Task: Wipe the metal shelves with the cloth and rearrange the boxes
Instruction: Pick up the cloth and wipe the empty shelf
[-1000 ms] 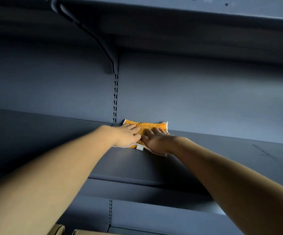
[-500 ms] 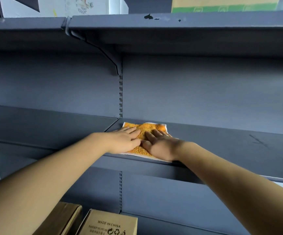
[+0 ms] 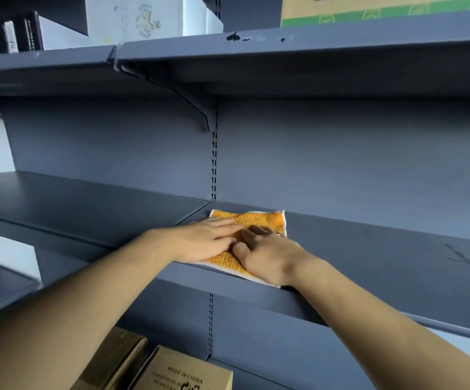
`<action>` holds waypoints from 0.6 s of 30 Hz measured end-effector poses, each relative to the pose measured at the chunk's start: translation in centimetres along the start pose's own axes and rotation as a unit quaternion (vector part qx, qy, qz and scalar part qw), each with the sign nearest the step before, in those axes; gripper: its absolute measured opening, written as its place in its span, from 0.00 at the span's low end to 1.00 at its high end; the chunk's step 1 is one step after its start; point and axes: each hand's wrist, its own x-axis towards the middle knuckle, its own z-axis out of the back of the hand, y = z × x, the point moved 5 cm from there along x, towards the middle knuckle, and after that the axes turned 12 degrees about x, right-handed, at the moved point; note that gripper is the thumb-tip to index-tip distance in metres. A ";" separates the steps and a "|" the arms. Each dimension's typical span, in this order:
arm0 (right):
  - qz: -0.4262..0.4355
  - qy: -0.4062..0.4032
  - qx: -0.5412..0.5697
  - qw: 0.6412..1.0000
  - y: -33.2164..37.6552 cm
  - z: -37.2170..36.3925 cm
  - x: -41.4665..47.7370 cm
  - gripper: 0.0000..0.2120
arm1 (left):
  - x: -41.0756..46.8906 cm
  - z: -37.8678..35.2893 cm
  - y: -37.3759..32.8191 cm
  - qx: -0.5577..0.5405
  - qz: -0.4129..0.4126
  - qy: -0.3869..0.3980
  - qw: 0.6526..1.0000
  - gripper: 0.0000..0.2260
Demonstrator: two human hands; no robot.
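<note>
The brown cardboard box [image 3: 184,372] on the lower shelf bears "MADE IN CHINA" in dark capitals on its face; under that run smaller lines of characters too fine to read, then a row of round packing symbols, one a recycling loop. On the top shelf, the cardboard box with a green band [image 3: 369,9] shows a cut-off dark word starting "Technolog", and pale icons on the band that cannot be made out. The white box [image 3: 144,18] carries only a drawing. Pale labels on the dark spines [image 3: 8,35] are illegible
</note>
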 end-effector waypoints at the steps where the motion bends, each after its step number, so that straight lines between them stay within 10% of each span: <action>1: -0.002 0.012 0.002 1.000 0.1 0.1 -0.3 0.31 | 0.0 0.0 0.0 0.001 0.002 0.004 1.000 0.23; 14: -0.079 0.033 -0.062 0.994 1.3 -0.6 0.1 0.39 | 2.0 0.5 1.1 0.092 -0.093 0.036 0.991 0.25; 18: -0.118 0.035 -0.106 0.987 3.4 -1.0 1.5 0.27 | 2.7 0.7 3.0 0.118 -0.141 0.027 0.982 0.25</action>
